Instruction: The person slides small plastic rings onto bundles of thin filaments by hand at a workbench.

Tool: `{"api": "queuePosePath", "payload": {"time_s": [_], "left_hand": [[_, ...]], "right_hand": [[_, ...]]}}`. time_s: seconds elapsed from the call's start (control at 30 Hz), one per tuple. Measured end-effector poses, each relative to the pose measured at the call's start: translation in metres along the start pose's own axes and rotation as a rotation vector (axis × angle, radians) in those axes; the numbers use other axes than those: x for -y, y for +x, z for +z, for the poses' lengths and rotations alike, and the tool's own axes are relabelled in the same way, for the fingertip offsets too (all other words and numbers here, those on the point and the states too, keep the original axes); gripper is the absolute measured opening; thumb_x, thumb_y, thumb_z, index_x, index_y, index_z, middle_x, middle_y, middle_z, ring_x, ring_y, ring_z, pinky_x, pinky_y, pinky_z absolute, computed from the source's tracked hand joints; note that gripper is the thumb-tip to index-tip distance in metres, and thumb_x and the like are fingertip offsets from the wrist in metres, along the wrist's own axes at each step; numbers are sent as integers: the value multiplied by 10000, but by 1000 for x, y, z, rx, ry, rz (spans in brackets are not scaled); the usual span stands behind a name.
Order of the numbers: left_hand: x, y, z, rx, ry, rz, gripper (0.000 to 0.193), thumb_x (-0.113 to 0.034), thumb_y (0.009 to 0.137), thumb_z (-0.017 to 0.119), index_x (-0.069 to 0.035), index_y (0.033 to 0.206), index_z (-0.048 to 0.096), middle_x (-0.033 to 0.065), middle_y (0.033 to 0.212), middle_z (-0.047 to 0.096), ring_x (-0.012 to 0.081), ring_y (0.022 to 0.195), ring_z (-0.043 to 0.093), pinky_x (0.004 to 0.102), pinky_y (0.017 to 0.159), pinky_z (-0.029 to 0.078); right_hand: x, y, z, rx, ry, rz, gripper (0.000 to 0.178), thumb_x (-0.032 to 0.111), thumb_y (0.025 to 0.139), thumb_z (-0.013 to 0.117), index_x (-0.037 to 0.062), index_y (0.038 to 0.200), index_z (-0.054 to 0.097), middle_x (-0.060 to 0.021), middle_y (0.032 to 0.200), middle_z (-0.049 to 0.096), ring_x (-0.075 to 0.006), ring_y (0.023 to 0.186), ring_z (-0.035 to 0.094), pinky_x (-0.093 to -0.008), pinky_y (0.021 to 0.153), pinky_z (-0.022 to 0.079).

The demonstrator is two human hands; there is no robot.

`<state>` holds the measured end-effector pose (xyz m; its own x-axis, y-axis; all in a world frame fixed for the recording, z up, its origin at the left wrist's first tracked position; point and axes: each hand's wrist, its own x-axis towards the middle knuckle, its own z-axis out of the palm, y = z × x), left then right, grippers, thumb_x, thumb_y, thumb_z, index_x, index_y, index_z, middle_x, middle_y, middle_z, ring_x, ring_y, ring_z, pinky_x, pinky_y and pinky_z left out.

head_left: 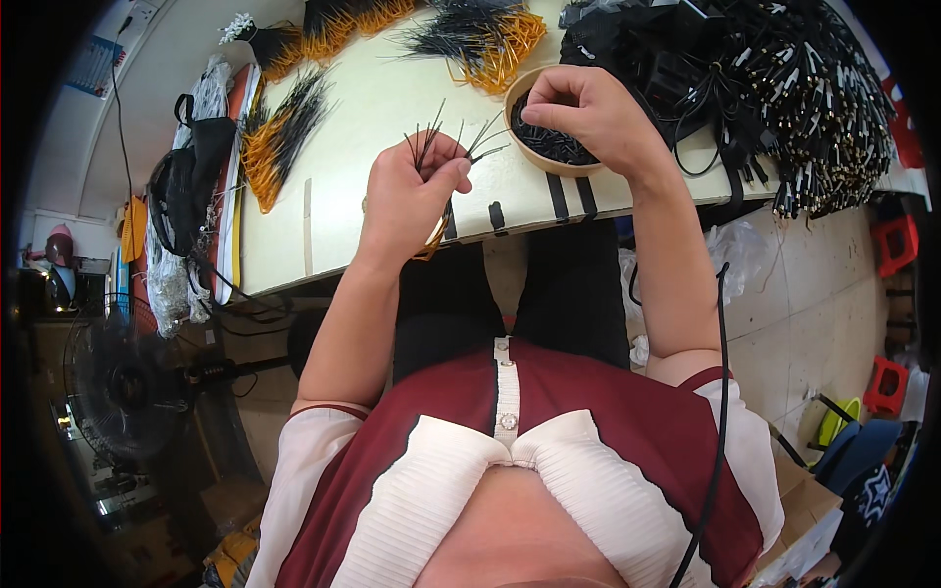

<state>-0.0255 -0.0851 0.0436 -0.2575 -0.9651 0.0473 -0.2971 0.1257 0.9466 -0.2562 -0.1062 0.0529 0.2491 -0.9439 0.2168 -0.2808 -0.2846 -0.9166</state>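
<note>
Several thin black wire pieces [443,140] are pinched fanned in the left hand [412,196]; just right of it, the right hand's [588,113] fingertips are closed over small black pieces [559,145] in the brown bowl [524,86]. Gathering step, judged; next, another piece must be picked cleanly.

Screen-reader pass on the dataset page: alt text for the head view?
Left hand grips a fan of thin dark wires while the right hand picks in a round tan bowl of small black pieces on a cream worktable strewn with yellow-and-black wire bundles.

Workshop interior: a pale bench [363,108] over a light tiled floor [823,294] — red plastic stools [897,245] at right, a black standing fan [123,377] at lower left, a cardboard box [809,510] at lower right, white wall [69,147] at left.
</note>
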Motion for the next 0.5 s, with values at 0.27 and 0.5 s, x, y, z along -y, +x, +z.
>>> {"api": "queuePosePath", "payload": {"time_s": [0.27,0.5], "left_hand": [[-2,-4,-2,75,-29,-16,66,-36,839,629,1,892,620,16,690,638,17,577,484,169,522,346],[-7,-3,-6,115,-134,-40,69,-29,840,626,17,890,622,45,711,653,64,655,594,198,604,431]], "right_hand": [[3,-3,6,33,21,19,125,114,825,695,-1,824,647,24,752,600,-41,705,516,-201,654,425],[-10,-2,22,-2,196,-29,111,96,828,697,-2,857,653,15,779,613,-42,719,538,-193,653,430]]}}
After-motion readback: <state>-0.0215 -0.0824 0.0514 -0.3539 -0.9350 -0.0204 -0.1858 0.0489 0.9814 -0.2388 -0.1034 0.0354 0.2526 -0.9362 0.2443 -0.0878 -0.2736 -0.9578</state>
